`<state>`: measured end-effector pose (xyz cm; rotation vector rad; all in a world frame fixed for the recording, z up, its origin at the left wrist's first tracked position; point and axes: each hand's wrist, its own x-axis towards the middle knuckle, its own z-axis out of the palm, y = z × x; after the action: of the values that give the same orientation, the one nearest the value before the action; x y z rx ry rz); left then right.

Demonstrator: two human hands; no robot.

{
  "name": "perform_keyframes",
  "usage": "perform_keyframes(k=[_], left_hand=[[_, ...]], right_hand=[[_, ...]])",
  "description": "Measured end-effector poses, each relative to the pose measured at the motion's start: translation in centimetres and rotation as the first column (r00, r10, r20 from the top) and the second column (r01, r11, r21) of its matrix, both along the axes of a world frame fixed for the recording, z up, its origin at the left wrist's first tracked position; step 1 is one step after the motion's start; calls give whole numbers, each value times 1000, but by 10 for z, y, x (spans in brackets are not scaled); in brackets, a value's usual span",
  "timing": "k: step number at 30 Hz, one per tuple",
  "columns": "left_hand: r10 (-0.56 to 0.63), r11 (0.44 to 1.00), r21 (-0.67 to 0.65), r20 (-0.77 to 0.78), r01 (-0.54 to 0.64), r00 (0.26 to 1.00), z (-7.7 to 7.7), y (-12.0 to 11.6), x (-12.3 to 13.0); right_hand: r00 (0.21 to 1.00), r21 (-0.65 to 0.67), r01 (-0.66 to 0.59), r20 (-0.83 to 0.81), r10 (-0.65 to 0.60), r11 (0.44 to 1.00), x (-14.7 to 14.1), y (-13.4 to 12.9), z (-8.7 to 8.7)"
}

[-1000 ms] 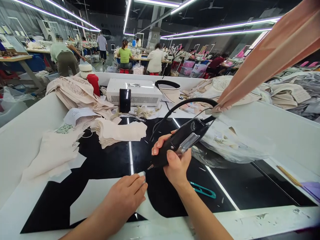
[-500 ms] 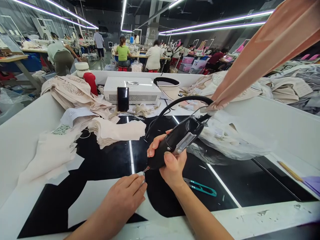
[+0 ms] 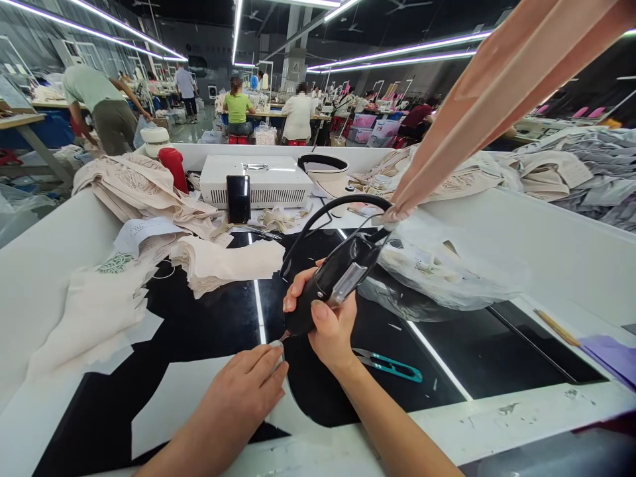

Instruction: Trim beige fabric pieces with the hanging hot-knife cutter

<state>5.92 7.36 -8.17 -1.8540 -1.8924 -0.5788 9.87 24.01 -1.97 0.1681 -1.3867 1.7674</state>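
My right hand (image 3: pixel 330 321) is wrapped round a black corded handheld tool (image 3: pixel 342 268), its thumb on the near side below a shiny metal lever. The tool tilts down to the left, and its short coppery tip touches or nearly touches a small pale grey piece (image 3: pixel 278 345). My left hand (image 3: pixel 248 381) is closed over that piece with fingers together; most of it is hidden. Beneath this hand lies a flat white sheet (image 3: pixel 173 397) with curved edges. A twisted pink fabric strip (image 3: pixel 462 112) is tied to the tool's upper end. Thread snips (image 3: pixel 392 366) with teal handles lie right of my right wrist.
A stack of cream fabric pieces (image 3: pixel 233 262) lies on the glossy black tabletop (image 3: pixel 199 331). Behind stand a white vented box (image 3: pixel 256 182) and a phone (image 3: pixel 238 199). A clear plastic bag (image 3: pixel 447 278) lies right. White side walls (image 3: pixel 561 238) enclose the table; people work beyond.
The whole view has shifted slightly, so everything on the table sits a little further left. Both hands keep their hold, and the tool's tip stays at the small pale piece.
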Motion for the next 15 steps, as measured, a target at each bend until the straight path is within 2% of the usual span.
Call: perform_keyframes(k=[15], left_hand=[[32, 999, 2, -75, -32, 997, -6, -6, 1]], right_hand=[[999, 37, 48, 21, -49, 998, -1, -1, 3]])
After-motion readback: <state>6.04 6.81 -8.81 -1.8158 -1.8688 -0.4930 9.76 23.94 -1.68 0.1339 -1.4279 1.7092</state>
